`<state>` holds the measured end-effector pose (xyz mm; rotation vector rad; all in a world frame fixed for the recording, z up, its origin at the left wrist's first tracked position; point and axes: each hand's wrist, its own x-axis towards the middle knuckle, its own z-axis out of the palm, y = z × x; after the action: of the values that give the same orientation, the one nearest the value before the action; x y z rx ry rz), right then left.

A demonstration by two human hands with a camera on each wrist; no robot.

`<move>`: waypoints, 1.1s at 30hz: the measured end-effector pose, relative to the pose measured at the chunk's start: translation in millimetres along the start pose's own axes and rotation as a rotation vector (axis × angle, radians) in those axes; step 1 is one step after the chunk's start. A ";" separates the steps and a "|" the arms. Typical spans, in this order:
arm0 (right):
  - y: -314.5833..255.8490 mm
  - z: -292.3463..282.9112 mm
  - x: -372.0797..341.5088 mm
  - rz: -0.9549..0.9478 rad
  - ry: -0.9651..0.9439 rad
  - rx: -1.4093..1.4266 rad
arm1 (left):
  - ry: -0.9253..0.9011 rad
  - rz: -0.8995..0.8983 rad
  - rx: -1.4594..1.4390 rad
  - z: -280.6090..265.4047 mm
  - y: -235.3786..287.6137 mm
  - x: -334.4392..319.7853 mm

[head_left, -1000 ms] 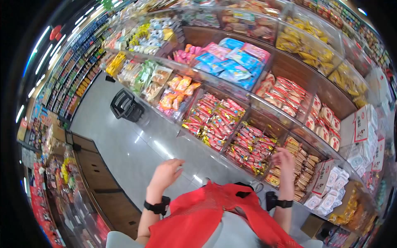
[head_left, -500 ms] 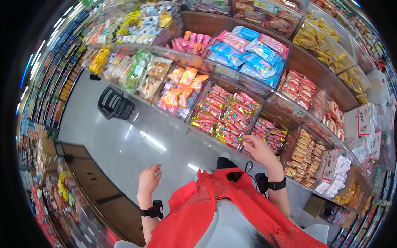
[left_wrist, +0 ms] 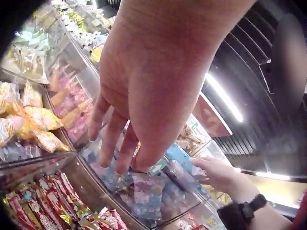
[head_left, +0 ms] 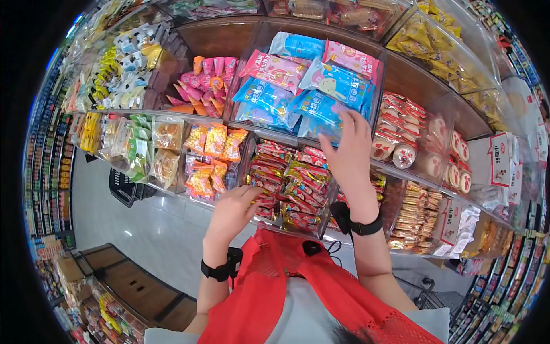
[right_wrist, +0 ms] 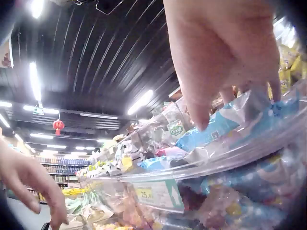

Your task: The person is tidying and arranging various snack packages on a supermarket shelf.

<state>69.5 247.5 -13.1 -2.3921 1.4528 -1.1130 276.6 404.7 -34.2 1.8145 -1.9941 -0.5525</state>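
My right hand point(head_left: 352, 157) reaches over the front of an upper clear bin, its thumb spread away from the extended fingers. Under its fingertips lie blue snack packets point(head_left: 335, 83), heaped with pink packets point(head_left: 275, 70). In the right wrist view, the thumb and fingers point down at the crinkled top of a blue packet point(right_wrist: 216, 127). My left hand point(head_left: 230, 215) hangs lower, by the left side of the bin of red-wrapped sticks point(head_left: 303, 192), its fingers loosely bent and holding nothing. Both wrists wear black straps with cameras.
Orange snack bags point(head_left: 213, 143) and pink cone-shaped packets point(head_left: 206, 86) fill bins on the left. Red-wrapped round biscuits point(head_left: 401, 123) lie to the right. Clear bin walls with a price tag point(right_wrist: 156, 194) front the upper row. A black basket point(head_left: 123, 188) stands on the floor.
The view has turned and moved closer to the bins. My right hand has gone from above the lower red-wrapped sticks up to the blue packets. My left hand has come forward over the lower bins.
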 end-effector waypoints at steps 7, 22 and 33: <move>11.6 13.4 36.6 0.102 -0.136 -0.301 | -0.158 0.094 -0.187 -4.3 -9.0 38.3; -66.9 -13.9 -13.5 -0.099 -0.020 -0.183 | -0.502 -0.173 -1.919 -23.3 -6.4 107.3; 40.8 4.0 85.9 -0.135 -0.251 -0.445 | -0.070 -0.340 -1.646 -56.5 -44.6 81.6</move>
<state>65.7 155.2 10.2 -2.8328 1.6012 -0.5162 337.0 317.9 -8.4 0.9260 -0.5658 -1.6546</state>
